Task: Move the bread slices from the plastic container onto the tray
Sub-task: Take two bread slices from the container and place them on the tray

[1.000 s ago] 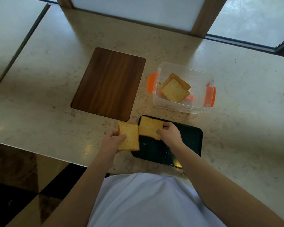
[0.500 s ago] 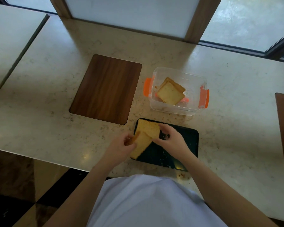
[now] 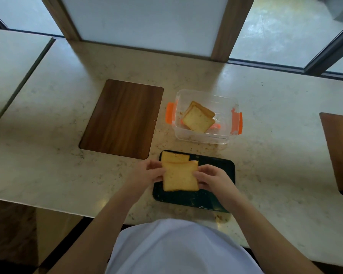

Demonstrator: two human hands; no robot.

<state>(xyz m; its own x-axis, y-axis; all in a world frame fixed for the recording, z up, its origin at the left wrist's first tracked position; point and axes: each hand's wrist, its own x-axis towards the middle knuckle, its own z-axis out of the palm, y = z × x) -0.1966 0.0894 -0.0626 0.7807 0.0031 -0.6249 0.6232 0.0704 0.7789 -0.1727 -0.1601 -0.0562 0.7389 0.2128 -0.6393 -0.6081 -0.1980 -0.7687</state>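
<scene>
A black tray (image 3: 216, 196) lies near the counter's front edge. One bread slice (image 3: 174, 156) rests flat at the tray's far left corner. A second bread slice (image 3: 179, 177) overlaps it, held at its left edge by my left hand (image 3: 147, 175) and at its right edge by my right hand (image 3: 212, 179). Behind the tray stands a clear plastic container (image 3: 226, 107) with orange clips. Inside it a small stack of bread slices (image 3: 198, 120) lies tilted.
A dark wooden board (image 3: 121, 117) is set into the marble counter left of the container. Another wooden board (image 3: 339, 151) shows at the right edge. Crumbs dot the counter around the tray. Window frames rise behind the counter.
The slice held in my left hand has moved from off the tray's left edge onto the tray, over the first slice. My right hand has shifted from the first slice to this one.
</scene>
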